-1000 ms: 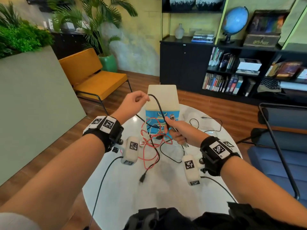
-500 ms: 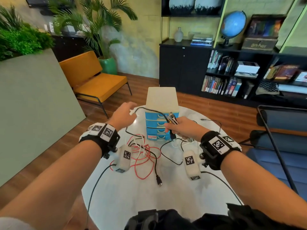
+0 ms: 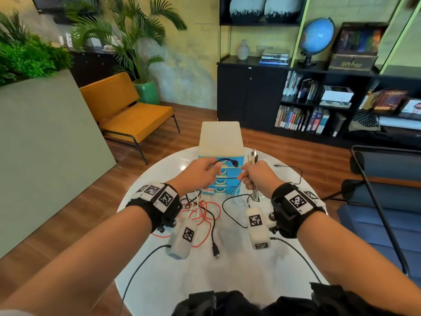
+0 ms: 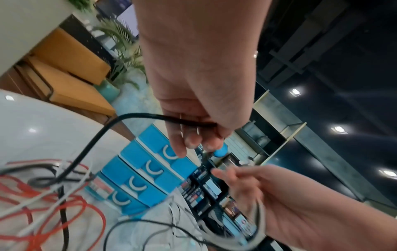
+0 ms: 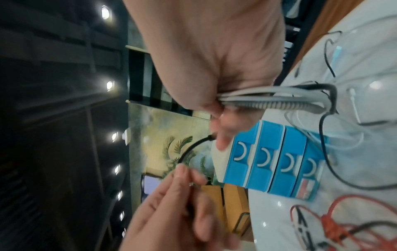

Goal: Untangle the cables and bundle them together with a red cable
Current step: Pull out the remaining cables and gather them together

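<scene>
Your left hand (image 3: 200,173) pinches a thin black cable (image 3: 224,160). Your right hand (image 3: 257,176) grips a bunch of grey cables (image 5: 279,99). The red cable (image 3: 205,215) lies looped on the shiny white counter (image 3: 227,274).

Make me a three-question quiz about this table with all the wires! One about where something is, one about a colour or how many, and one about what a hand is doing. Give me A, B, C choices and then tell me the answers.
1. Where does the red cable lie?
A. on the white table
B. on the orange chair
C. on the bookshelf

2. How many blue drawers does the little drawer box have?
A. two
B. four
C. six

3. What is the left hand doing?
A. lying flat on the table
B. pinching a black cable
C. pulling a drawer open

Answers:
1 A, the red loops sit on the table near the left wrist.
2 B, the right wrist view shows four handles in a row.
3 B, the black cable runs into its fingertips, while the right hand grips a bundle of cables.
</scene>
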The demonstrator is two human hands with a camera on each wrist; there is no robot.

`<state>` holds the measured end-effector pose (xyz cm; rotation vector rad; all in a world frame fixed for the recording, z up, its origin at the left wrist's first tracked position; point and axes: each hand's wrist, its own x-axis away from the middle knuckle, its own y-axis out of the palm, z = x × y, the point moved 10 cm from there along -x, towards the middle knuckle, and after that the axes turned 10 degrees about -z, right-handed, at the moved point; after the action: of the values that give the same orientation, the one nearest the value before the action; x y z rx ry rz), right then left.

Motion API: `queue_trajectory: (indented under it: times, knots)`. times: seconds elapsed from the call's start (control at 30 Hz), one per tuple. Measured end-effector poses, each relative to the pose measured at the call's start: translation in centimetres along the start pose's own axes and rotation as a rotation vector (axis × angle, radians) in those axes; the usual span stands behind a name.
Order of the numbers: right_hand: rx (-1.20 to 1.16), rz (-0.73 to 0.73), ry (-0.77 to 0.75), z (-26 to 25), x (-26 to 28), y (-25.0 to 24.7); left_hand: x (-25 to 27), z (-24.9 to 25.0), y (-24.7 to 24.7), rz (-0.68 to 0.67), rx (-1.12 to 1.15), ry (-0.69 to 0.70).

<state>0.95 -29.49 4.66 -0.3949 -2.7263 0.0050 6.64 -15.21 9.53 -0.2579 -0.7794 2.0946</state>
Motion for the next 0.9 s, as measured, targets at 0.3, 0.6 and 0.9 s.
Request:
queue_trajectory:
  times: [0.3,0.6,0.9]
  knots:
    - [-0.562,-0.174,-0.105,-2.4,0.4,3.1,-0.1,-1.1,7.3,-0.25,-0.003,-0.028]
    - [-0.488,0.039,-0.283,-7.0,0.4,-2.9,2.0,-10.9,5.8,-0.363,-0.296,-0.23]
    - [-0.451,0.345,-0.467,-11.8,2.9,-9.5,3.5,-16.7,3.3,-0.345,-0.56,-0.384]
